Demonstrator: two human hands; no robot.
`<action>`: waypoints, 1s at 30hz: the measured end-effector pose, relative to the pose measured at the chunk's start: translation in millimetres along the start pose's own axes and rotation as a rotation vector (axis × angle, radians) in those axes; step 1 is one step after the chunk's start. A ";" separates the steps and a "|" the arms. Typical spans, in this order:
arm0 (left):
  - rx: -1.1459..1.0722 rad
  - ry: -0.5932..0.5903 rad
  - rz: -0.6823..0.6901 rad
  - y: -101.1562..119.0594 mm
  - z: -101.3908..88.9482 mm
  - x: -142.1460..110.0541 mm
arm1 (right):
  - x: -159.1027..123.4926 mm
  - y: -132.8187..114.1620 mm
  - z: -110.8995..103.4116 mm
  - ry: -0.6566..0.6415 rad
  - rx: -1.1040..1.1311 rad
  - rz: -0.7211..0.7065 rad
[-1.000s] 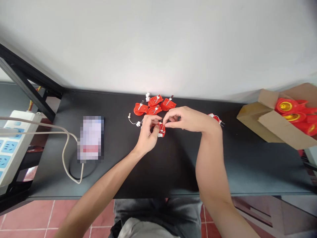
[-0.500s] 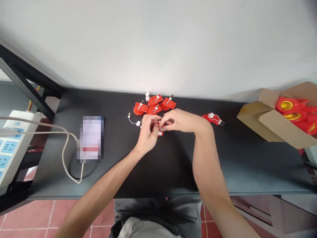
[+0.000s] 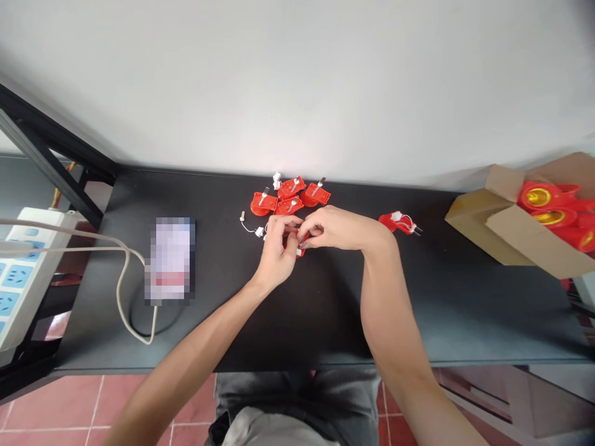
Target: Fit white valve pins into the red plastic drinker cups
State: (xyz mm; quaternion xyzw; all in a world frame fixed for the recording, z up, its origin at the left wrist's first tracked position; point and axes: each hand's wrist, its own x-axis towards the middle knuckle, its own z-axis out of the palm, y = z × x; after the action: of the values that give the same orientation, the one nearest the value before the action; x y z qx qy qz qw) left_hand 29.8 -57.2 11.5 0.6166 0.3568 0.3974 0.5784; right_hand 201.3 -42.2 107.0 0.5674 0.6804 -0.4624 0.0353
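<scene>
My left hand (image 3: pixel 279 248) is closed around a small red plastic casing (image 3: pixel 301 251) with a white part at its near end. Bent over the same casing from the right, my right hand (image 3: pixel 328 228) has thumb and forefinger pinched at its inside; whatever sits between those fingertips is hidden. Just beyond the hands lie several similar red casings (image 3: pixel 290 188) with metal strips. White connector pieces on a thin wire (image 3: pixel 259 231) rest left of my left hand. Another red casing with white wire and two dark prongs (image 3: pixel 397 221) lies to the right.
An open cardboard box (image 3: pixel 478 214) holding red parts with yellow rings (image 3: pixel 538 197) stands on the right of the black table (image 3: pixel 325 322). A phone-like device with a blurred screen (image 3: pixel 170 257) and a looping cable (image 3: pixel 121 285) lie left, near a white power strip (image 3: pixel 23 266).
My right hand's fingertips have shifted slightly over the casing, and the casing has tilted a little. Otherwise the scene looks the same.
</scene>
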 end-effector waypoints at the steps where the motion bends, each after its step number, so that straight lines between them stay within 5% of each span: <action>1: 0.000 -0.002 -0.001 0.5 0.0 0.0 | 0.2 -0.6 0.1 -0.008 0.004 0.004; 21: 0.073 -0.046 0.074 1.6 1.7 0.5 | -11.0 0.1 -2.5 0.060 0.085 0.012; 25: 0.287 -0.150 0.163 20.3 -4.3 11.8 | -27.5 7.4 -12.5 0.153 0.092 0.018; 30: 0.475 -0.413 0.265 69.6 -27.7 41.2 | -49.0 16.1 -24.6 0.217 0.153 0.159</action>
State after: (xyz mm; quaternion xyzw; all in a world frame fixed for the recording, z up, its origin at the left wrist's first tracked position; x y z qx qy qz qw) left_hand 21.1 -13.6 84.5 0.8425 0.2316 0.2415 0.4221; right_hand 243.3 -63.1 139.6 0.6673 0.5958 -0.4446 -0.0453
